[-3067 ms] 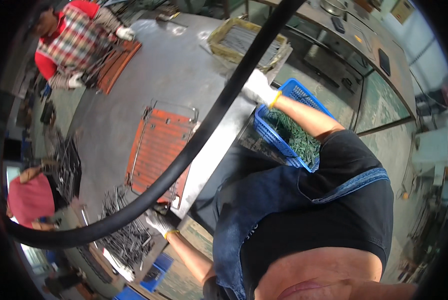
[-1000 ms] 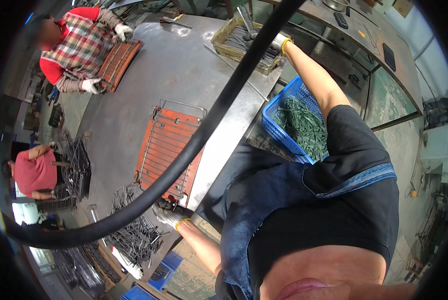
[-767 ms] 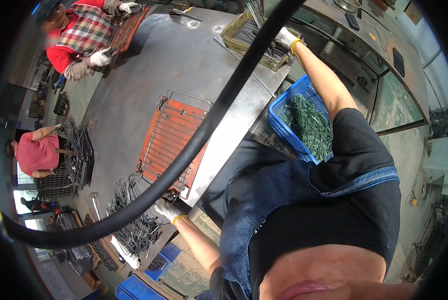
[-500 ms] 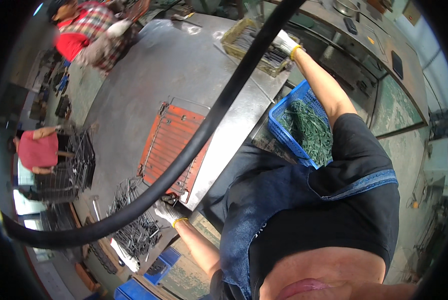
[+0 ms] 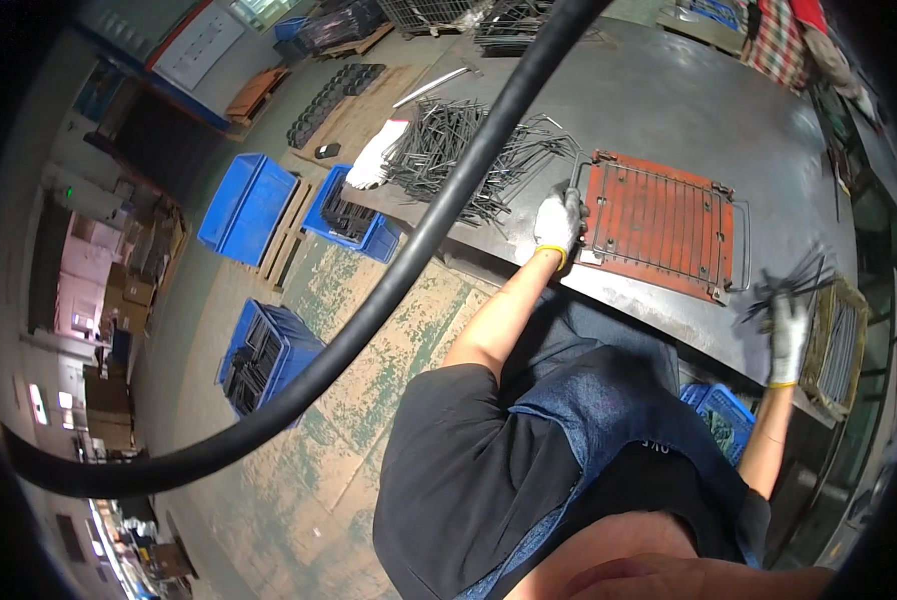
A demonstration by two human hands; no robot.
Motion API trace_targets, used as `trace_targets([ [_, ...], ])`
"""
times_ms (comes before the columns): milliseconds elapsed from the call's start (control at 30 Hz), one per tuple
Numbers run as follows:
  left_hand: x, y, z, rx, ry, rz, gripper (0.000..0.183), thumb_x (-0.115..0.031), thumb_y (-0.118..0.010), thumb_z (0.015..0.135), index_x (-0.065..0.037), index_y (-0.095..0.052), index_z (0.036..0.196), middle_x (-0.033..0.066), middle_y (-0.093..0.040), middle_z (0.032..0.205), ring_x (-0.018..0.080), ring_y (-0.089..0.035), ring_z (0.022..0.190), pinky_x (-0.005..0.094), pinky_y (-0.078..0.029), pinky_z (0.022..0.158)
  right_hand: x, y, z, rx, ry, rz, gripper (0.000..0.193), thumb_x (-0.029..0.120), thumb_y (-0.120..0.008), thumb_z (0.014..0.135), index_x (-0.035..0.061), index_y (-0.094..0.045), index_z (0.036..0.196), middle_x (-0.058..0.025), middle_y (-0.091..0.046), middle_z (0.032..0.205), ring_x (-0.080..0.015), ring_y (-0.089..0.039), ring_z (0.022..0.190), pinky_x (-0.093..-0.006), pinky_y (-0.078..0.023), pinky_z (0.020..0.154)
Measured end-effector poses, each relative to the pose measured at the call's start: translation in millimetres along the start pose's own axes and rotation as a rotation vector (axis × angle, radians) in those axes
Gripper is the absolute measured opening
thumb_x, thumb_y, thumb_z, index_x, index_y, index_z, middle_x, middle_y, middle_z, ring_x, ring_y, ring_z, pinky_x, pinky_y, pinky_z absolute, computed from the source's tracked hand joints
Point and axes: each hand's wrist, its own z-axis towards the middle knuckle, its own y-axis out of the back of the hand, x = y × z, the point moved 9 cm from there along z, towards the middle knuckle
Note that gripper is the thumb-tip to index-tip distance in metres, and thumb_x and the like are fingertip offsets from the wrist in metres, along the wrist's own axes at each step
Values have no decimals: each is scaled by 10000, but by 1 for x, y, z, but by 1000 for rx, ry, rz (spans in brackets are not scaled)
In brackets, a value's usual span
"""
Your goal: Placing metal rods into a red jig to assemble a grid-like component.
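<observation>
Losing rods from a loose handful is the main risk beside the rust-red, flat rectangular plate (image 5: 663, 225)

The plate lies flat on the grey sheet-metal bench (image 5: 658, 85), near its front edge, between the two hands. A knock could shift it, and the likeliest cause would be an uneven push from the white-gloved left hand (image 5: 560, 220) at its left end. Whether that grip is closed on something or only resting there, I cannot tell; the fingers are partly hidden.

The white-gloved right hand (image 5: 786, 340) has its grip closed around a fanned bundle of thin, dark rods (image 5: 793, 285). Because they splay in several directions, some could slide out, or catch on the grey bent-wire loop (image 5: 747, 245) jutting past the plate's right end.

The plate looks worn, with small dark fittings along its edges. Thin parallel lines cross it between the long sides; they are too small to sort into grooves and wires.

Farther out, the yellowish rectangular tray (image 5: 818, 355) of grey rods sits just beside the right hand, with the blue plastic basket (image 5: 723, 405) below the bench edge. Left of the plate lies a tangled pile of dark metal rods (image 5: 438, 150); a straying left sleeve or glove could snag there.
</observation>
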Motion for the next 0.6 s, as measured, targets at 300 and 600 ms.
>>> trace_targets([
  [300, -152, -89, -121, 648, -421, 234, 641, -368, -597, 883, -71, -398, 1414, 169, -558, 1304, 281, -568, 1170, 345, -435, 1002, 46, -137, -29, 328, 27, -94, 244, 144, -527, 903, -27, -638, 769, -73, -614, 644, -110, -561, 502, -284, -462, 496],
  [600, -98, -152, -152, 957, -383, 418, 436, -440, -558, 903, -92, -632, 1155, 151, -668, 1006, 309, -638, 970, 389, -481, 848, -2, -140, -31, 201, 276, -319, 209, 201, -616, 801, 20, -663, 896, -167, -671, 845, -347, -641, 840, -435, -501, 762],
])
